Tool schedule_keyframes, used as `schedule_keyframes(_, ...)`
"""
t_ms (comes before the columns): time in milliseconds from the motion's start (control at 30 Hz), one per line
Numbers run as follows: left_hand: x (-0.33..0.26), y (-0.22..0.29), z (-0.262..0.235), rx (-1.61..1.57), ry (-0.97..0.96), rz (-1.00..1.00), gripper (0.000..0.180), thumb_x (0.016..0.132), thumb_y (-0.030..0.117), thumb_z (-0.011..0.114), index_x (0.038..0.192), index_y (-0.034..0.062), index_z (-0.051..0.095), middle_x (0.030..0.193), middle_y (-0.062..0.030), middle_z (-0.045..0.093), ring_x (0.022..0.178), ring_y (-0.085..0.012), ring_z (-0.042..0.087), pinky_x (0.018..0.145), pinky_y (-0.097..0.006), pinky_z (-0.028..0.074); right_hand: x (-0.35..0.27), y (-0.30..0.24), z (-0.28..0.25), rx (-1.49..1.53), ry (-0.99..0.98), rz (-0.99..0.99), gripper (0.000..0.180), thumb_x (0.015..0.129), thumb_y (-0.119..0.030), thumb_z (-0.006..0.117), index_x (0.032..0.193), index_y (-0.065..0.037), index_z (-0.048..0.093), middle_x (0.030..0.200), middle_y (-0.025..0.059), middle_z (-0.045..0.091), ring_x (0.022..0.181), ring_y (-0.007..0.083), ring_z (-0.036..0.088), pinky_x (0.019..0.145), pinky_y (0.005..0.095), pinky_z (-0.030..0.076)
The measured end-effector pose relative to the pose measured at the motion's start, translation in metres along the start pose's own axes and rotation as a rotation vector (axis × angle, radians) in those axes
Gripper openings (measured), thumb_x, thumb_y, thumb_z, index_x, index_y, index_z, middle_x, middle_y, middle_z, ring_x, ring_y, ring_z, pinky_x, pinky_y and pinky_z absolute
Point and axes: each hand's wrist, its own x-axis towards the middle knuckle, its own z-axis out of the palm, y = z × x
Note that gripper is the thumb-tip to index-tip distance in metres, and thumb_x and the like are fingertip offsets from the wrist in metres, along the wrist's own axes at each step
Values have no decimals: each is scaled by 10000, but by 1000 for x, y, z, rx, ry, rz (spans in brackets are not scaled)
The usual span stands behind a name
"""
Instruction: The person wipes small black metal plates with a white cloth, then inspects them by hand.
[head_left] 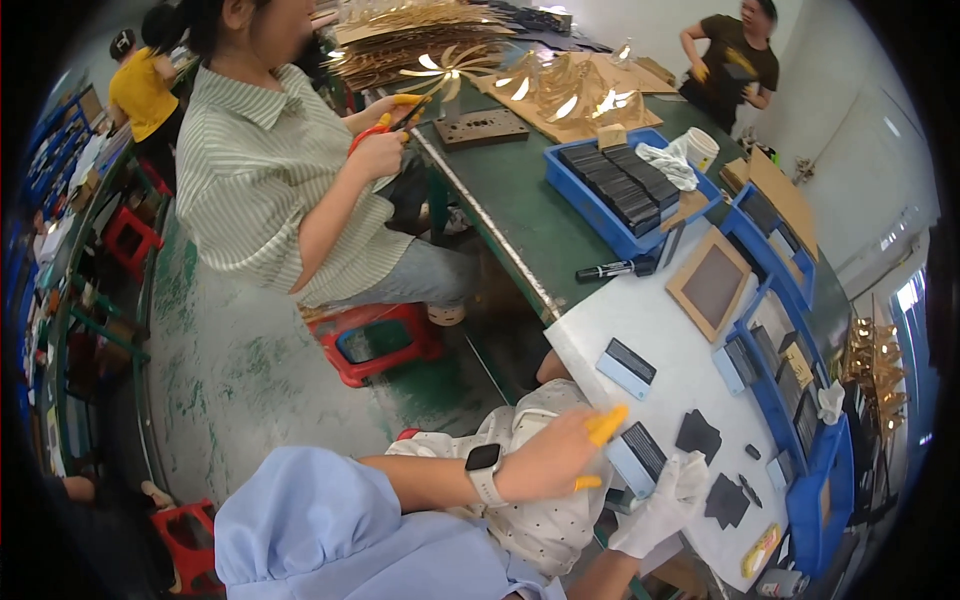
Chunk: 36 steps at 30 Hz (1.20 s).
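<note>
In my right hand point(672, 500), which wears a white glove, the fingers pinch the edge of a flat rectangular plate point(640, 455), part light blue and part black. My left hand point(560, 455) is just left of that plate, with yellow finger covers on some fingers. Its forefinger and thumb are spread apart, and nothing shows between them. A similar blue-and-black plate point(627, 368) lies on the white sheet beyond my hands. Close to the glove are two dark, irregular flat pieces point(698, 437).
The white sheet point(590, 350) covers the table's near end. Blue trays point(770, 385) line its right side; a blue bin point(600, 235) of black plates stands farther back. A black marker point(606, 271) and a wooden-framed panel point(709, 283) lie nearby. A person with scissors point(385, 125) sits across the corner.
</note>
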Motion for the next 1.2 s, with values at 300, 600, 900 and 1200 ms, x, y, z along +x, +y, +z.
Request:
schedule_keyframes(300,4,-1,-15,-35,172,141,1184,694,351,965,1578,-112,328,1472,-318,482,1307,-539,489,1138,-567,401,-24,36,2,148,-244,51,306,927,57,803,1166,-39,637,1033,-21,584,905,54,545,811,210,487)
schedule_keyframes(600,10,-3,-14,-213,60,284,1223,669,298,978,1633,-11,292,1499,-171,559,1346,-376,506,1188,-508,303,-3,12,-11,261,-458,350,278,930,111,754,970,-79,555,954,-43,534,880,35,533,805,216,498)
schedule_keyframes(900,-7,16,1,-301,9,212,1257,668,344,979,1644,-7,269,1512,-183,535,1329,-390,490,1195,-530,272,59,3,-21,323,-46,139,222,973,-52,776,1148,-61,639,875,31,679,643,99,656,564,267,543)
schedule_keyframes(1200,1,14,13,24,205,145,1241,637,388,1001,1585,-49,330,1454,-180,550,1297,-393,500,1160,-534,296,2,25,-31,247,-573,-38,461,898,78,789,842,-130,381,883,-45,469,844,84,446,867,241,433)
